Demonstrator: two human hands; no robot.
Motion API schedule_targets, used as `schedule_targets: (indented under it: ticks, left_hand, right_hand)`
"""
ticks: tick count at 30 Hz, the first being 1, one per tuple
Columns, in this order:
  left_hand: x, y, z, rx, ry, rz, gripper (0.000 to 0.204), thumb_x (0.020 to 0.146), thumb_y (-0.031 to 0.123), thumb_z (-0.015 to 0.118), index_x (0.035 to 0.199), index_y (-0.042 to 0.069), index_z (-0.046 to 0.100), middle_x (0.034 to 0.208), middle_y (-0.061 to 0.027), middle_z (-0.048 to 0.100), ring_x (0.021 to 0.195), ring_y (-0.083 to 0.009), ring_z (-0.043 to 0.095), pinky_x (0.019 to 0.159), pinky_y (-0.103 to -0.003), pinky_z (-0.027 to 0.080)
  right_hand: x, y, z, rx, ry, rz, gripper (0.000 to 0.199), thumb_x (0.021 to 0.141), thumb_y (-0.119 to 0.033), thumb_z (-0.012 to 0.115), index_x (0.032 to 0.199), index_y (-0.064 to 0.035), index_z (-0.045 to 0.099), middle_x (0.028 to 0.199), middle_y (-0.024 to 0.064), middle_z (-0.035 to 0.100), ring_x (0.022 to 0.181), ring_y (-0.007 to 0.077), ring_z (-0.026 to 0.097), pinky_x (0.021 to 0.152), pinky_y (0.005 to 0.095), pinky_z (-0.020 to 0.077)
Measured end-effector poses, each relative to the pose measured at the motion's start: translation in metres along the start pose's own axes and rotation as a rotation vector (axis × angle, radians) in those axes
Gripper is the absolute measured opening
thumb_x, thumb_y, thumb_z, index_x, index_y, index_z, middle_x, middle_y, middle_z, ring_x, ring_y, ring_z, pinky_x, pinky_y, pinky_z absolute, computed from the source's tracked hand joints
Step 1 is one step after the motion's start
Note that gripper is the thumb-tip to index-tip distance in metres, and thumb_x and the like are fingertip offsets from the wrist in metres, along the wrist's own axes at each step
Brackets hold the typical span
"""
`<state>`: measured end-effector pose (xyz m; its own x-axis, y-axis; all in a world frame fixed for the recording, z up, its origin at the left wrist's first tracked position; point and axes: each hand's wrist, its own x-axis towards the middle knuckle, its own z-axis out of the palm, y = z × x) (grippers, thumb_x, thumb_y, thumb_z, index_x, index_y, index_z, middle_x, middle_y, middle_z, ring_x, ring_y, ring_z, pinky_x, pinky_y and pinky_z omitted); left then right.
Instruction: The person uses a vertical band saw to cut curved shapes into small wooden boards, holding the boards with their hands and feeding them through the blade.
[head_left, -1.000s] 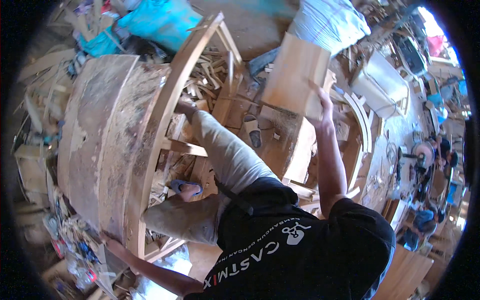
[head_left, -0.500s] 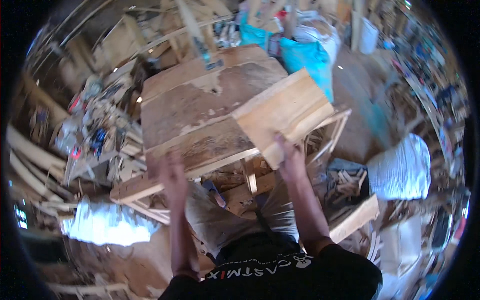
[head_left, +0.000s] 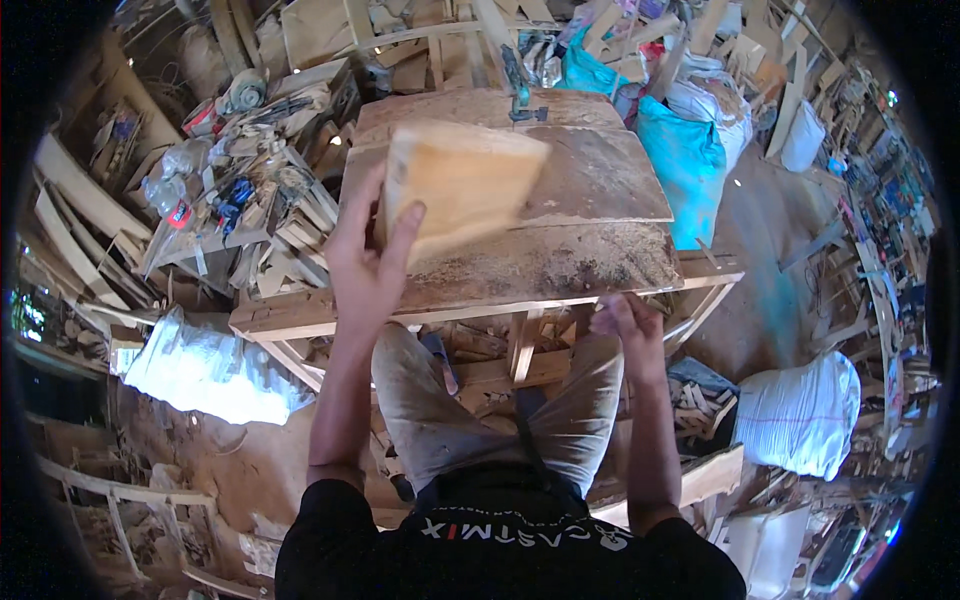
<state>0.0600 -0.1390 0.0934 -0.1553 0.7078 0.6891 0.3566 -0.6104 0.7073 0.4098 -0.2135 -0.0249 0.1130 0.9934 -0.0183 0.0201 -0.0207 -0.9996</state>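
My left hand (head_left: 368, 262) grips a pale wooden board (head_left: 462, 190) by its left edge, thumb on the near face. The board is tilted up above the worktable (head_left: 560, 262), slightly blurred, and its far fingers are hidden behind it. My right hand (head_left: 632, 322) is closed at the table's front edge, fingers curled together. What it holds, if anything, is hidden. The table top is made of worn brown boards on a wooden frame.
A clamp-like metal fitting (head_left: 525, 108) sits at the table's far edge. Turquoise sacks (head_left: 682, 160) stand to the right, and a white sack (head_left: 800, 415) lies nearer. Scrap wood and tools crowd a side bench (head_left: 255, 185) at left. White sheeting (head_left: 215, 370) lies below it.
The board has passed from my right hand to my left and moved left, tilting up. My right hand has lowered to the table's front edge and closed.
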Motion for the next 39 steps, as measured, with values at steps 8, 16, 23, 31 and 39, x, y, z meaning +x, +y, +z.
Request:
schedule_targets:
  ticks: [8, 16, 23, 31, 39]
  left_hand:
    - [-0.088, -0.011, 0.036, 0.651, -0.648, 0.641, 0.057, 0.081, 0.018, 0.070, 0.138, 0.016, 0.064, 0.122, -0.0014, 0.066, 0.104, -0.0216, 0.064, 0.096, -0.034, 0.056]
    - [-0.069, -0.027, 0.034, 0.265, -0.595, 0.362, 0.036, 0.097, 0.026, 0.072, 0.130, 0.011, 0.069, 0.122, -0.0112, 0.072, 0.112, -0.0293, 0.068, 0.099, -0.043, 0.054]
    - [0.046, -0.112, 0.069, 0.520, -0.309, -0.148, 0.046, 0.100, 0.027, 0.062, 0.142, 0.010, 0.057, 0.133, -0.0281, 0.061, 0.120, -0.0443, 0.062, 0.100, -0.053, 0.051]
    - [0.067, -0.183, 0.155, 0.820, -0.582, -0.232, 0.064, 0.103, 0.036, 0.047, 0.158, 0.005, 0.039, 0.163, -0.0302, 0.033, 0.154, -0.0486, 0.025, 0.125, -0.062, 0.021]
    - [0.089, -0.203, 0.175, 0.813, -0.609, -0.197, 0.062, 0.102, 0.032, 0.044, 0.157, 0.005, 0.040, 0.164, -0.0313, 0.030, 0.153, -0.0519, 0.025, 0.124, -0.065, 0.020]
  right_hand:
    - [-0.024, 0.014, 0.008, -0.011, 0.113, -0.027, 0.025, 0.107, -0.019, 0.061, 0.112, 0.0044, 0.070, 0.093, 0.0108, 0.074, 0.084, 0.0152, 0.071, 0.080, 0.0299, 0.0586]
    - [-0.041, -0.016, 0.037, -0.591, 0.187, -0.439, 0.023, 0.098, -0.007, 0.068, 0.119, 0.0003, 0.070, 0.113, 0.0146, 0.073, 0.105, 0.0242, 0.070, 0.096, 0.0373, 0.0537]
    - [-0.007, -0.023, 0.074, -0.655, 0.130, -0.615, 0.034, 0.096, -0.019, 0.073, 0.126, -0.0021, 0.066, 0.131, 0.0205, 0.066, 0.121, 0.0378, 0.065, 0.103, 0.0449, 0.0527]
    - [0.033, -0.016, 0.113, -0.787, -0.022, -0.593, 0.052, 0.095, -0.015, 0.063, 0.142, 0.0057, 0.050, 0.143, 0.0314, 0.054, 0.128, 0.0506, 0.057, 0.108, 0.0536, 0.0486]
    - [0.068, -0.025, 0.137, -0.837, 0.025, -0.412, 0.062, 0.095, -0.017, 0.060, 0.149, 0.0078, 0.041, 0.143, 0.0341, 0.053, 0.128, 0.0512, 0.056, 0.107, 0.0548, 0.0487]
